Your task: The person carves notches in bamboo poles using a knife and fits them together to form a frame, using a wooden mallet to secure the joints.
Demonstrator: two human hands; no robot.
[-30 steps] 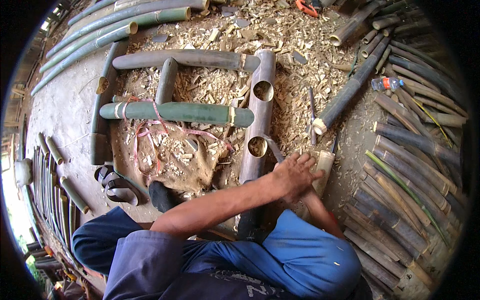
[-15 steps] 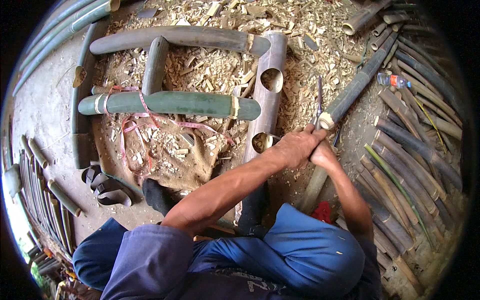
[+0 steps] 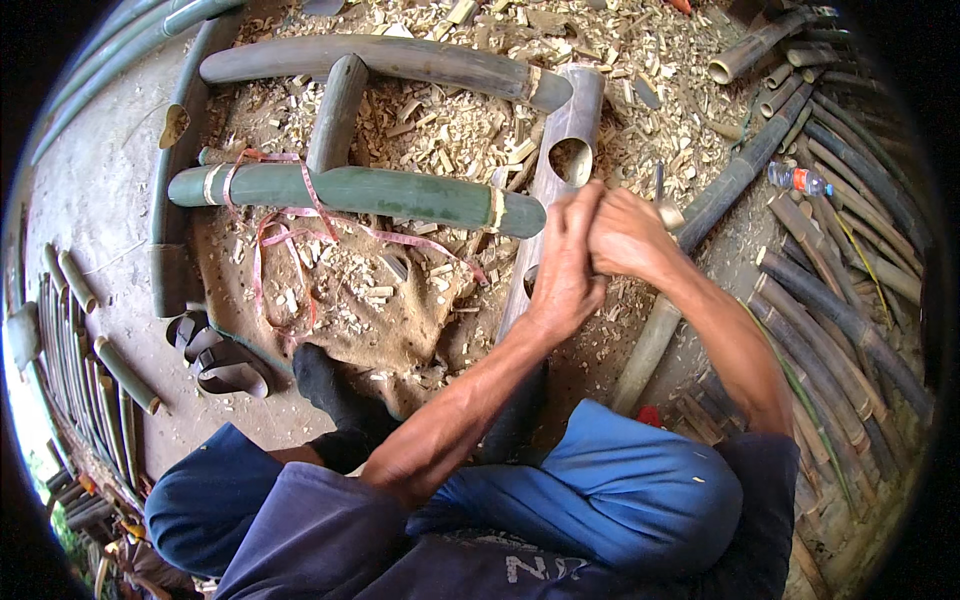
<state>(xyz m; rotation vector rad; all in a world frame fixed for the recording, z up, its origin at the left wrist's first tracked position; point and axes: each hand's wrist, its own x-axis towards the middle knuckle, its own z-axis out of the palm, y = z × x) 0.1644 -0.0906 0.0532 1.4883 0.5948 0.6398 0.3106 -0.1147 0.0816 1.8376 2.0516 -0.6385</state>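
Observation:
My left hand (image 3: 568, 262) is closed, its fingers pressed together against my right hand. My right hand (image 3: 630, 230) is curled shut beside it; whatever lies inside the two is hidden. Both are over the right side of a thick brown bamboo post (image 3: 563, 125) with round holes cut in it. A slim metal tool (image 3: 659, 180) shows just beyond my right hand, and I cannot tell whether I hold it. Close by is the pale cut end of a dark bamboo pole (image 3: 735, 180). A green bamboo rail (image 3: 400, 202) ends at the post, left of my hands.
Another bamboo rail (image 3: 390, 62) and a short upright (image 3: 338, 115) form a frame. Pink measuring tape (image 3: 262, 265) trails over brown sacking (image 3: 385, 335). Wood chips cover the ground. Bamboo lengths (image 3: 840, 320) and a plastic bottle (image 3: 798, 180) lie right; sandals (image 3: 222, 360) lie left.
My hands have moved up and left, from the pale pole end toward the post. The slim tool's shaft shows less above my hands. The whole view has shifted slightly.

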